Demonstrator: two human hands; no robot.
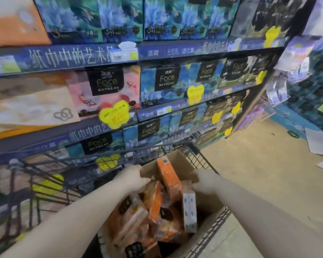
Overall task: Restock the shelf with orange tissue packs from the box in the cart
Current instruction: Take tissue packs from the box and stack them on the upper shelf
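The orange plastic-wrapped tissue packs (153, 216) lie in a loose heap inside the brown cardboard box (177, 161), and this box stands in the dark wire shopping cart (199, 159). One tall orange pack (169, 175) stands almost upright near the far wall of the box, between the two hands. The left hand (136, 176) is at the left edge of the box, and its fingers go down behind the cardboard and the packs, so I cannot tell whether its grip holds something. The right hand (205, 181) is at the right edge of the box; its grip is curled round the top of a pack with a white end face (189, 211), which leans against the orange heap. Behind the cart is the blue store shelf (63, 58) with blue tissue packs (166, 81), one pink tissue pack (104, 90) and yellow price tags (114, 114). More orange packs (13, 21) lie at the left end of the shelf.
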